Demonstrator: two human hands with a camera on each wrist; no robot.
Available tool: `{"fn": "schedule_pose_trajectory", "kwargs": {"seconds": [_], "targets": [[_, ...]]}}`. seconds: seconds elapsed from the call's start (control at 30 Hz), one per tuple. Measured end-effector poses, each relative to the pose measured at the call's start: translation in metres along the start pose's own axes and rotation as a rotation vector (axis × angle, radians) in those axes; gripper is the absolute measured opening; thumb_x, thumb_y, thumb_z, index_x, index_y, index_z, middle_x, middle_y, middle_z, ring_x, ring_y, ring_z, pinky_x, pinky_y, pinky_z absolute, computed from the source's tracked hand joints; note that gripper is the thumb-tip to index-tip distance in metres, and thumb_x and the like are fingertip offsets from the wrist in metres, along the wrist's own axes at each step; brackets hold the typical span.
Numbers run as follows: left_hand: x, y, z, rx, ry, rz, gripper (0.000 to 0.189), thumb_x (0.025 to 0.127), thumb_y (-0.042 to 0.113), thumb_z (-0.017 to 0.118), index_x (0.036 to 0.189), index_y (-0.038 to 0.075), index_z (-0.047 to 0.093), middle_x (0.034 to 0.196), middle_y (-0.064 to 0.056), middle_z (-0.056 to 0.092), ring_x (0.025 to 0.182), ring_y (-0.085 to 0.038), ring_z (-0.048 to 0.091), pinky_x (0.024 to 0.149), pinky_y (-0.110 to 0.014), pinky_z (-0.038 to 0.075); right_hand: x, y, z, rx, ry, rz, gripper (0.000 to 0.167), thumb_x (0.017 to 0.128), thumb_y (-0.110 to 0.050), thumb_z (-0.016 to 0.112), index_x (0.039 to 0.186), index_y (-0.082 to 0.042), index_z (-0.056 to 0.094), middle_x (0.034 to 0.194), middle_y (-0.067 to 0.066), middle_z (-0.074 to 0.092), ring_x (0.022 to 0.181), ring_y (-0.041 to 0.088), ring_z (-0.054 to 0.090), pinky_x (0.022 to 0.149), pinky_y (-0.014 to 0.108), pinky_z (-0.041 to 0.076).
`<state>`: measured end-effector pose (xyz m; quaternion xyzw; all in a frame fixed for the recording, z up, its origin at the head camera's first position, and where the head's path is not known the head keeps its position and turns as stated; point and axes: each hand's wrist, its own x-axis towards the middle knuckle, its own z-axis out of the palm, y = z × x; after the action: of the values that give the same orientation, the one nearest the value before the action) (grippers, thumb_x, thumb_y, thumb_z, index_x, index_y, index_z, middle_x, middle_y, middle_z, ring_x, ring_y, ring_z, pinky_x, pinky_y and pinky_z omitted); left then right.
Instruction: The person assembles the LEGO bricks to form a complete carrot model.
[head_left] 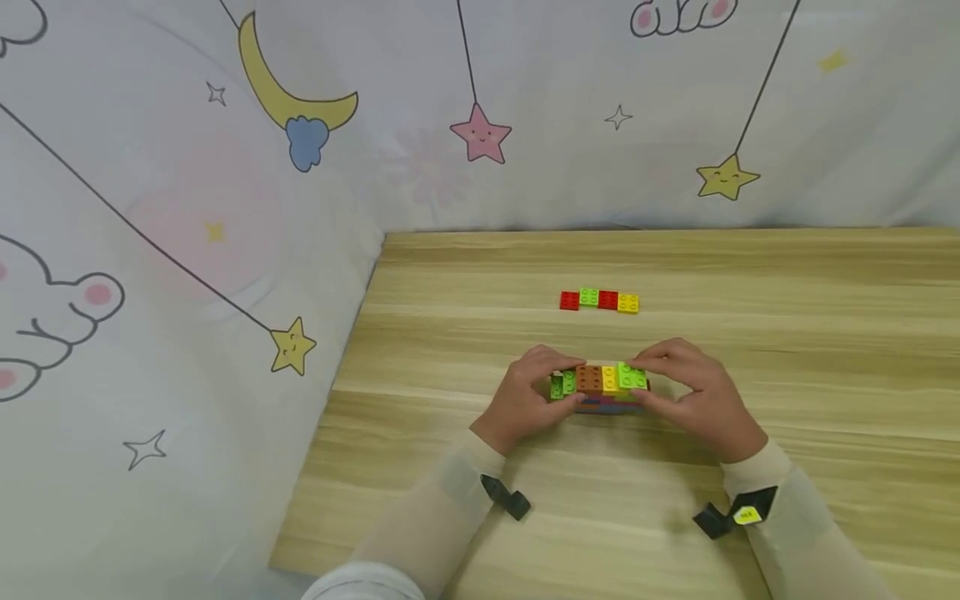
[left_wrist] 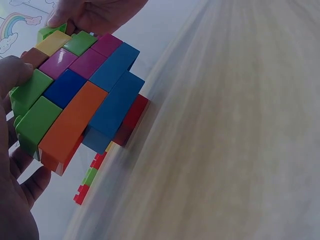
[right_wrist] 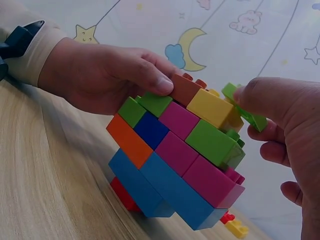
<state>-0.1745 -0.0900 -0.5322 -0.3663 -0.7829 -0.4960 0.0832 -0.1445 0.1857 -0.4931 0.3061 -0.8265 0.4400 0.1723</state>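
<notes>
Gripping one multi-coloured brick block (head_left: 600, 385) from both ends: left hand (head_left: 525, 400) is clamping the left end, thumb on top near the brown brick (right_wrist: 184, 89), fingers curled round the green end bricks; right hand (head_left: 693, 398) is clamping the right end, thumb and forefinger pinching a thin lime-green piece (right_wrist: 245, 111) at the top right corner. Block is sitting near the middle of the table (head_left: 787, 333), close to the person, its bottom edge touching the wood on a red brick (left_wrist: 132, 117) and the whole thing tilting in the wrist views. Counting the side showing in the right wrist view: two blue bricks, three magenta, one orange, one dark blue, one yellow, at least three green, one brown, one red at the base. Exact total for the block, cannot tell, the far side is hidden. One separate row of bricks (head_left: 599, 301) is lying flat further back on the table, well apart from the hands: four pieces, red, green, red, yellow, touching end to end. Two wrist straps are showing, one on each sleeve. Printed cloth (head_left: 187, 208) with stars, a moon and rabbits is hanging behind and to the left.
</notes>
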Motion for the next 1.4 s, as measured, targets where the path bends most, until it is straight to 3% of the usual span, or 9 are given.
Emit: {"fn": "schedule_pose_trajectory", "kwargs": {"seconds": [0.27,0.63,1.0,1.4], "targets": [[0.000,0.004,-0.001,0.013,-0.001,-0.016,0.041,0.085,0.018,0.086,0.123,0.011,0.075,0.113,0.001,0.075,0.107,-0.012,0.063,0.095,-0.026,0.053,-0.001,0.000,-0.002,-0.027,-0.041,0.015,0.044,0.071,0.000,0.092,0.112,-0.010,0.081,0.109,-0.002,0.068,0.105,0.012,0.060,0.092,0.012,0.044],[0.001,0.005,-0.004,0.008,-0.002,-0.035,0.040,0.084,0.017,0.087,0.122,0.010,0.076,0.112,0.001,0.076,0.107,-0.012,0.063,0.095,-0.027,0.053,0.004,-0.001,-0.002,-0.015,-0.030,-0.095,0.051,0.064,0.008,0.092,0.111,-0.007,0.080,0.106,0.000,0.067,0.099,0.014,0.060,0.090,0.010,0.044],[0.000,0.004,-0.002,0.008,-0.005,-0.031,0.040,0.084,0.017,0.087,0.122,0.011,0.075,0.112,0.000,0.075,0.107,-0.012,0.063,0.096,-0.028,0.053,0.002,0.002,0.001,-0.026,-0.027,-0.055,0.046,0.067,0.004,0.092,0.110,-0.009,0.080,0.104,-0.002,0.067,0.096,0.013,0.062,0.091,0.010,0.045],[0.000,0.001,0.000,0.022,-0.005,-0.029,0.041,0.085,0.019,0.086,0.123,0.012,0.075,0.113,0.001,0.075,0.107,-0.011,0.062,0.095,-0.027,0.053,-0.002,0.009,0.003,0.001,0.000,0.020,0.051,0.070,0.003,0.091,0.117,-0.010,0.078,0.111,0.001,0.070,0.106,0.011,0.062,0.096,0.012,0.044]]}}
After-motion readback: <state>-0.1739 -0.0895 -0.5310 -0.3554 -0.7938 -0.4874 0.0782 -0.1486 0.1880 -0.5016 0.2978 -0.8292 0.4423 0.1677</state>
